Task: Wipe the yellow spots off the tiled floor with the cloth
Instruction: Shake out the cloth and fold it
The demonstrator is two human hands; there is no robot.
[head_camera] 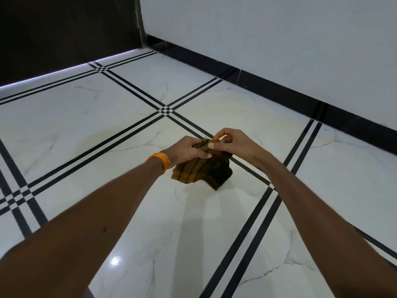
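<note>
Gathering the brown and mustard striped cloth [204, 171] just right of frame centre, both hands work on it above the white marble-look tiled floor [86, 108]. The left hand [187, 148], with an orange thread band [160, 161] on its wrist, has its fingers curled round the upper fold. The right hand [234, 141] pinches the top edge between thumb and forefinger. The cloth hangs below the hands in a loose bunch. Whether its lowest corner touches the tile I cannot tell.

The step looks like refolding the cloth into a pad before wiping. A flat, firm pad with a fresh face turned down would probably lift the marks rather than spread them. Loose corners are best tucked in so they do not drag.

No sharp yellow spots show. There is only a pale yellowish film [236, 112] on the tile above and to the right of the hands, and a fainter tint left of them. Long overlapping strokes may suit that better than dabbing.

Open floor lies to the left and bottom of the frame, crossed by black triple-stripe tile borders [165, 109]. A black skirting band [279, 91] under the pale wall [279, 39] bounds the upper right, so strokes that way end there. A dark panel [64, 29] closes the upper left.
</note>
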